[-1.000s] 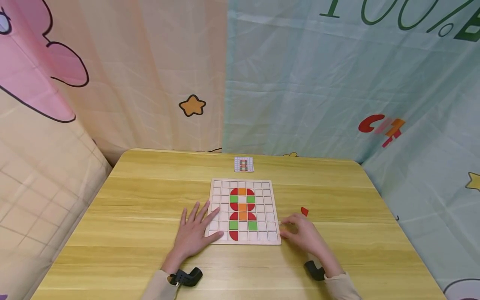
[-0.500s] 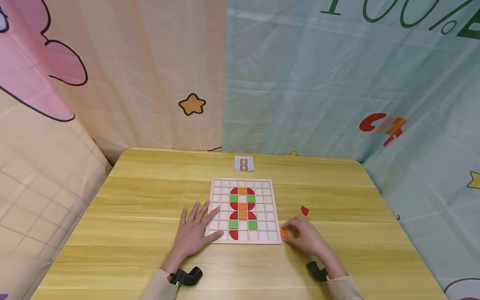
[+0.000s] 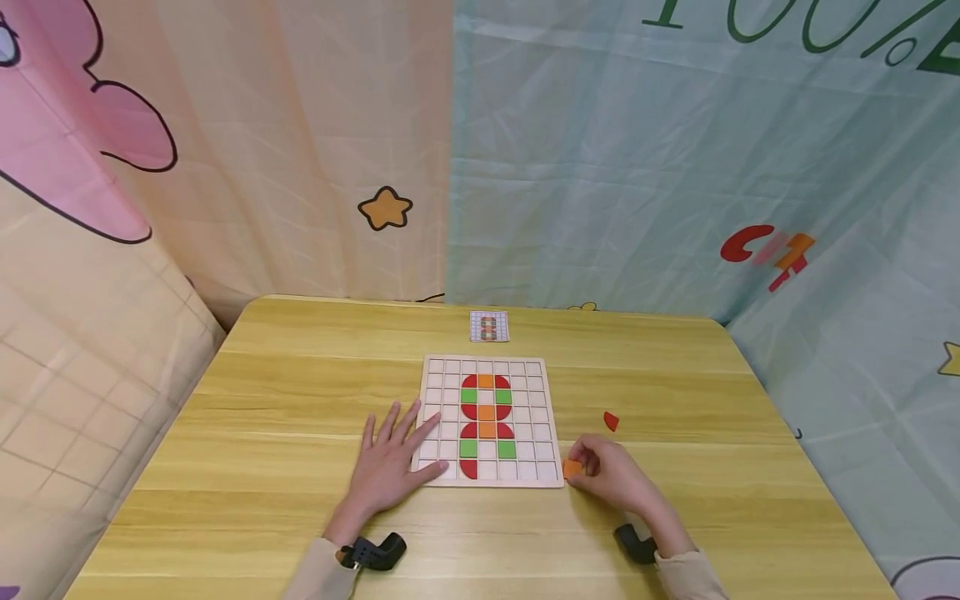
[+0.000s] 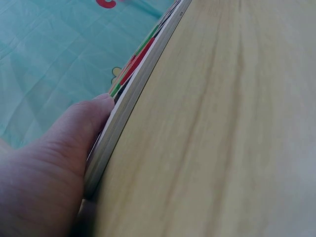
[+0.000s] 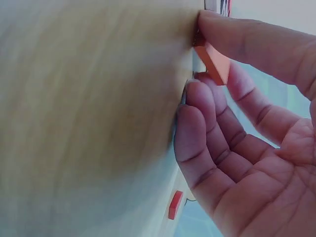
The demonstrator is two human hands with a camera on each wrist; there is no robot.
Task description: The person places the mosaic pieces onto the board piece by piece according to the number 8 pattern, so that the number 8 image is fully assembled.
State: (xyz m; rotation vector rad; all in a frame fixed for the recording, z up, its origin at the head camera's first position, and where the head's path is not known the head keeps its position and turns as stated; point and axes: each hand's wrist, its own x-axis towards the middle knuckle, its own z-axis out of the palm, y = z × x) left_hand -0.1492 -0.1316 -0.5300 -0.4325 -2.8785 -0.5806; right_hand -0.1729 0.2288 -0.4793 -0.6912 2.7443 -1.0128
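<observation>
A white grid board point(image 3: 531, 400) lies on the table, bearing red quarter-circle tiles, orange square tiles and green square tiles in a figure down its middle columns. With fingers spread, my left hand point(image 3: 386, 467) rests on the board's left edge; its thumb point(image 4: 94, 111) lies over the near edge in the left wrist view. Just off the board's right edge, my right hand point(image 3: 611, 475) pinches an orange square tile point(image 3: 572, 468) between thumb and fingers. The right wrist view shows this orange tile point(image 5: 215, 64) tilted, its far part hidden by the thumb.
A loose red quarter-circle tile point(image 3: 611, 421) lies on the table beyond my right hand. Behind the board is a small printed card point(image 3: 489, 327) with a grid pattern. Printed curtains point(image 3: 585, 167) hang past the table's far edge.
The orange tile, hidden one second ago, now shows in my right hand's pinch. That hand has shifted slightly rightward and nearer. My left hand stays on the board.
</observation>
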